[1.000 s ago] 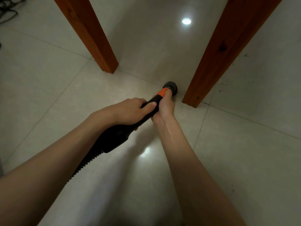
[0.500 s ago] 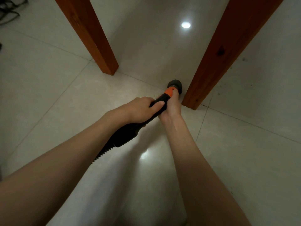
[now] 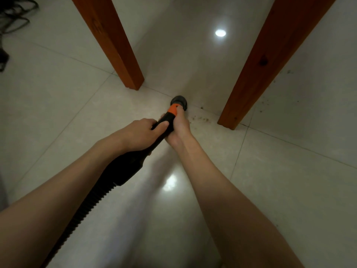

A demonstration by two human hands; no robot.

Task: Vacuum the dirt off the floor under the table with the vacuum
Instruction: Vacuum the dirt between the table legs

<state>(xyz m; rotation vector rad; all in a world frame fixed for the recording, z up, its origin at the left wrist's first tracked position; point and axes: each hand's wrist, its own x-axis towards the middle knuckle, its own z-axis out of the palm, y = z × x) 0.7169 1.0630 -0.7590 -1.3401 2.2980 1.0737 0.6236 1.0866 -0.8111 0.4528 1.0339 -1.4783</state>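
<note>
I am gripping the vacuum wand [image 3: 164,124] with both hands: my left hand [image 3: 139,135] is wrapping over its black grip, and my right hand [image 3: 178,128] is clasping it further forward, just behind the orange collar [image 3: 172,111]. The black nozzle [image 3: 179,102] is pointing down at the tiled floor [image 3: 289,180] between two wooden desk legs, the left leg [image 3: 114,43] and the right leg [image 3: 266,60]. Dirt specks [image 3: 201,118] are lying just right of the nozzle, near the right leg. The ribbed hose [image 3: 81,215] is trailing back under my left forearm.
</note>
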